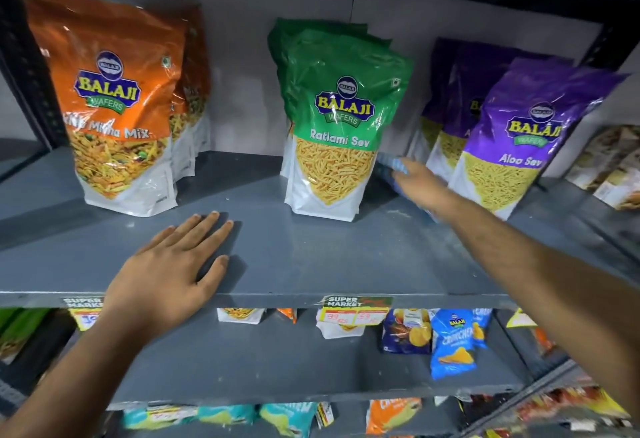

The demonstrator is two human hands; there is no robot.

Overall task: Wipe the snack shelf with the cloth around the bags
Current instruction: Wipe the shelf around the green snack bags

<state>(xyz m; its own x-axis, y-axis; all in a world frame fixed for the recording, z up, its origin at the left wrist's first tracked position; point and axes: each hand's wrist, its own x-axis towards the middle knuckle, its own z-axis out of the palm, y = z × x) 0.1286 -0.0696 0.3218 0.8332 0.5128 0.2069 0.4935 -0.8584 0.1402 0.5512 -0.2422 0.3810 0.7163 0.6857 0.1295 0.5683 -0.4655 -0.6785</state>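
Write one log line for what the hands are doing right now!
left hand: flat on shelf | right hand: pressing blue cloth between green bag and purple bag

Both my forearms are bare as far back as the view runs, with no sleeve, watch or band on either. My left hand (pixel 173 261) carries no rings, and its fingernails are short and plain. My right hand (pixel 420 184) is partly blurred, so its fingers show no detail.
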